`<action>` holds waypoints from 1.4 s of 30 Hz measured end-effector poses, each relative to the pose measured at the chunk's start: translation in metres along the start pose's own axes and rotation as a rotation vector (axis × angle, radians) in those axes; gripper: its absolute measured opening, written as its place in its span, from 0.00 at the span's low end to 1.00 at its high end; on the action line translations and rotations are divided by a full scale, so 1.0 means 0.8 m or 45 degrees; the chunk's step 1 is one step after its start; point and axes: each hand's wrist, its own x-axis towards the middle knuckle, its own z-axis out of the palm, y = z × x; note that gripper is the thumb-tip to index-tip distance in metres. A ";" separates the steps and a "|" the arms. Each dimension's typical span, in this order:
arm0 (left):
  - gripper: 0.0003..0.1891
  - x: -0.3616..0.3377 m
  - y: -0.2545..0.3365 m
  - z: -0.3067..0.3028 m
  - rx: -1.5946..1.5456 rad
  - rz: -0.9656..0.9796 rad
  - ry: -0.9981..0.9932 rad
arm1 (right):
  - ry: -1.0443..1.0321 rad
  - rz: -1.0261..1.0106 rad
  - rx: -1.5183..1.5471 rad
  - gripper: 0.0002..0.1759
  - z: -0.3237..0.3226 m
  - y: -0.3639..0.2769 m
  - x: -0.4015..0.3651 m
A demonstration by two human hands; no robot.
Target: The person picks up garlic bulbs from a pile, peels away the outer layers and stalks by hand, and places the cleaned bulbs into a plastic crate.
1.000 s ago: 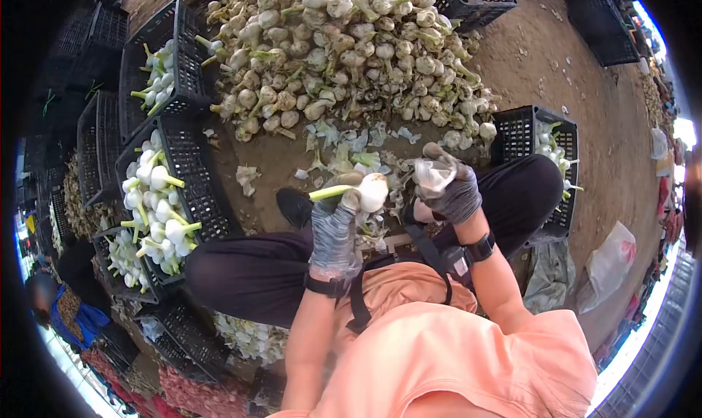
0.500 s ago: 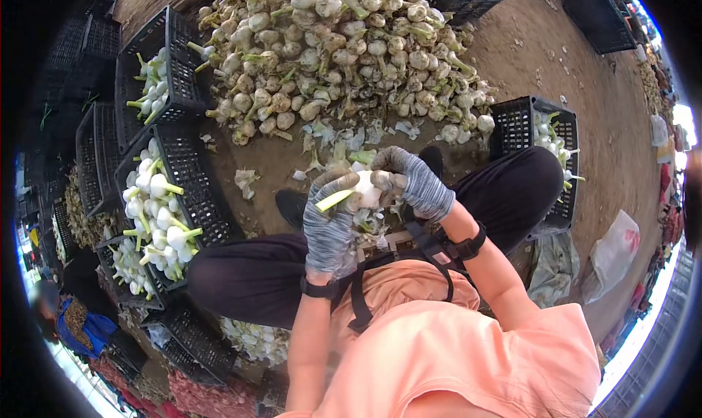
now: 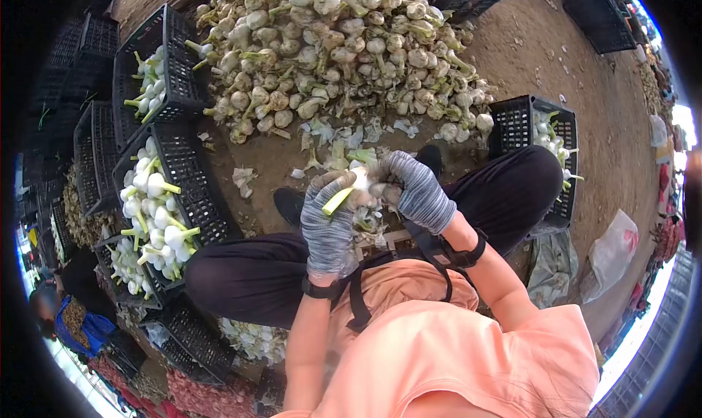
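Between my two gloved hands is a white garlic bulb (image 3: 360, 178) with a green stem stub that points down to the left. My left hand (image 3: 329, 217) has its fingers wrapped round the bulb and stem from the left. From the right, my right hand (image 3: 413, 190) closes on the bulb, its fingers curled and slightly blurred. Both gloves are striped grey. Loose white peelings (image 3: 371, 224) lie below the bulb, between my legs. Beyond my hands rises a big pile of dirty, unpeeled garlic (image 3: 344, 52).
Black crates (image 3: 197, 188) with clean white garlic (image 3: 157, 213) stand at the left. Another crate (image 3: 512, 129) is by my right knee. Plastic bags (image 3: 610, 253) lie at the right. A person in blue (image 3: 80, 327) is at the far lower left.
My right hand has turned and moved slightly over the bulb, covering more of it. My left hand has shifted a little, and the stem stub now points more steeply down.
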 end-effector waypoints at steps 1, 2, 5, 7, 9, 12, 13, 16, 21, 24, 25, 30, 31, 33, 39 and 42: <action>0.12 0.000 -0.002 0.001 0.000 -0.001 -0.003 | 0.002 0.002 0.000 0.11 0.001 0.002 -0.002; 0.12 0.001 -0.007 0.000 -0.080 -0.083 0.054 | -0.007 -0.028 -0.095 0.10 0.003 0.006 -0.005; 0.12 0.005 -0.012 -0.008 -0.139 -0.206 0.125 | -0.169 -0.026 -0.346 0.08 0.009 0.028 -0.019; 0.12 0.010 -0.014 -0.013 -0.440 -0.432 0.255 | -0.416 0.091 -0.734 0.09 0.013 0.043 -0.032; 0.12 0.012 -0.019 -0.020 -0.461 -0.462 0.264 | -0.631 0.375 -0.878 0.16 0.010 0.061 -0.031; 0.17 0.011 -0.040 -0.029 -0.449 -0.572 0.220 | -0.153 0.347 -0.619 0.17 0.008 0.068 -0.020; 0.17 0.009 -0.038 -0.029 -0.446 -0.570 0.218 | -0.150 0.346 -0.616 0.17 0.007 0.067 -0.014; 0.13 0.007 -0.022 -0.026 -0.458 -0.452 0.069 | -0.049 0.726 0.293 0.16 -0.008 0.029 0.005; 0.11 0.010 -0.018 -0.023 -0.316 -0.146 -0.102 | -0.001 0.661 0.839 0.16 0.003 0.009 0.024; 0.11 0.009 -0.012 -0.020 -0.227 -0.124 -0.156 | -0.181 0.586 0.672 0.20 0.008 0.002 0.021; 0.11 0.009 -0.012 -0.020 -0.229 -0.125 -0.159 | -0.177 0.587 0.671 0.20 0.007 0.012 0.019; 0.10 0.005 -0.015 -0.020 -0.365 -0.259 -0.112 | -0.226 0.681 0.986 0.21 -0.006 0.011 0.013; 0.10 0.006 -0.014 -0.018 -0.368 -0.259 -0.115 | -0.222 0.681 0.984 0.21 -0.008 0.009 0.012; 0.10 0.008 -0.009 -0.016 -0.338 -0.264 -0.079 | -0.141 0.539 0.811 0.15 -0.008 0.007 0.012; 0.09 0.005 -0.006 -0.010 -0.068 -0.030 -0.067 | -0.038 0.220 0.429 0.12 0.015 0.016 0.000; 0.08 -0.001 -0.013 -0.006 -0.259 -0.063 0.032 | 0.024 0.339 0.303 0.10 0.003 0.030 0.005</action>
